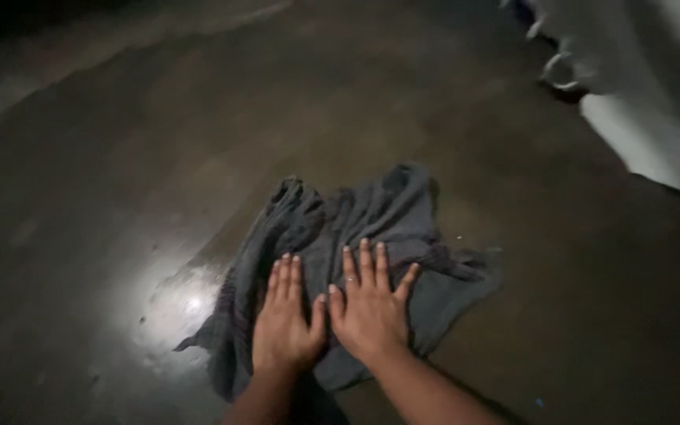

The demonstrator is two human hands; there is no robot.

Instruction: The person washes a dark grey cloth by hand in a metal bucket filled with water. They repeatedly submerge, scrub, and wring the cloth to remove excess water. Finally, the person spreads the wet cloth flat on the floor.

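Note:
A crumpled dark grey cloth point(371, 216) lies spread on a dark, smooth floor point(159, 157). Both of my hands press flat on its near part, side by side with thumbs almost touching. My left hand point(285, 319) rests palm down with fingers close together. My right hand point(367, 303) lies palm down with fingers slightly spread and a ring on one finger. Neither hand grips the cloth. The far part of the cloth is bunched into folds.
A bright patch of reflected light point(186, 303) shines on the floor just left of the cloth. A large white object point(655, 102) with a looped white cord point(556, 71) fills the upper right corner.

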